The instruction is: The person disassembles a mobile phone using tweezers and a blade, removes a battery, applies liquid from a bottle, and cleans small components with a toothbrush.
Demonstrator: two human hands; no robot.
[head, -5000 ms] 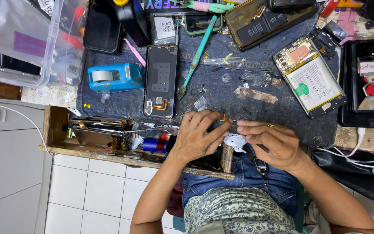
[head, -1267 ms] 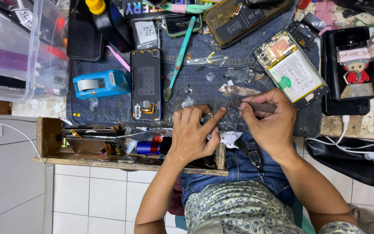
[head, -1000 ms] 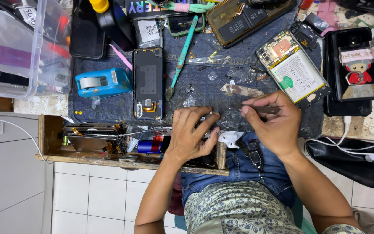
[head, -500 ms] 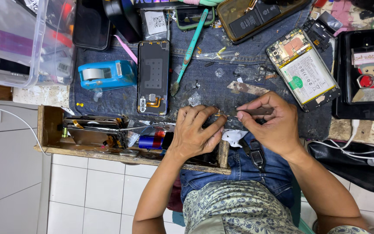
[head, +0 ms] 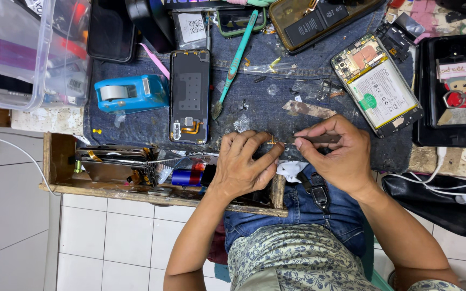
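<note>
A small gold part [head: 272,141] is pinched by the left hand [head: 242,167]; a dark tool [head: 319,139] is gripped by the right hand [head: 340,153] on the denim-covered surface [head: 276,108].

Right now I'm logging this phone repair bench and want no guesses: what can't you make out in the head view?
- Tiny gold part between the hands: too small to identify.
- Dark tool: its tip is hidden by the right hand.
- Left hand covers the denim mat beneath it.
- Clear plastic bin: cut off by the top and left edges, contents blurred.
- Wooden drawer: a jumble, items indistinct.
</note>
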